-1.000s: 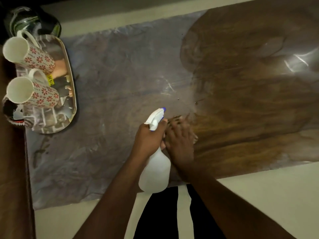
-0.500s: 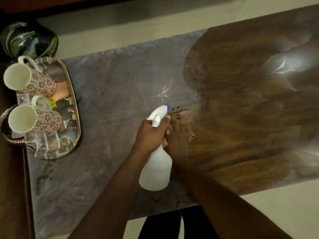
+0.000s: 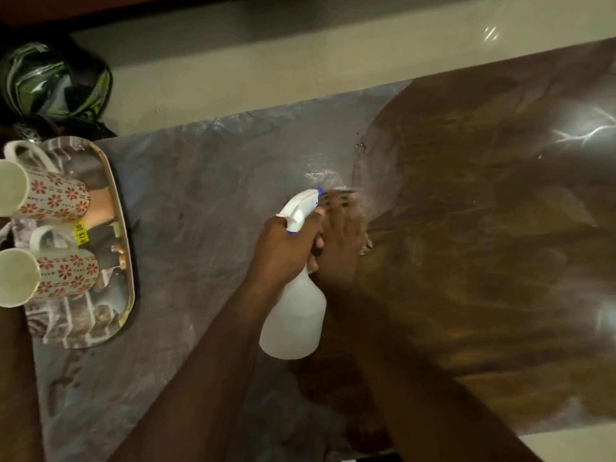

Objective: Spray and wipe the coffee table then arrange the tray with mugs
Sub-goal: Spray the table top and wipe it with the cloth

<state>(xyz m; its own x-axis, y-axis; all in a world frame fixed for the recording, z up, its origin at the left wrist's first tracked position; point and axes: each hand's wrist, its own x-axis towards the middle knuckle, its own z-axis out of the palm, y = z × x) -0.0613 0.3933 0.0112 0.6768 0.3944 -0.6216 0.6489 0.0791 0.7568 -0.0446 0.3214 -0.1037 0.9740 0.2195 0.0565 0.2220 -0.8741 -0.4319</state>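
Observation:
The coffee table [image 3: 206,201] has a dull grey, filmy left half and a shiny brown wood-grain right half. My left hand [image 3: 283,248] grips a white spray bottle [image 3: 293,321] by its neck, a finger on the trigger and the blue-tipped nozzle pointing away from me. Just right of it, my right hand [image 3: 340,241] presses flat on the table where grey meets brown, fingers straight and blurred. Whether a cloth lies under it I cannot tell. At the table's left end a patterned tray [image 3: 128,261] carries two white mugs with red flowers, the far mug [image 3: 50,195] and the near mug [image 3: 60,275].
A dark helmet with green markings [image 3: 56,81] sits on the pale floor [image 3: 266,61] beyond the table's left end. A brown surface [image 3: 16,378] borders the table on the left. Droplets glint on the table just past the nozzle.
The view has tipped up, so the table and tray sit lower in the frame. Both hands stay together at the grey-brown border, and the right hand has slid slightly away from me.

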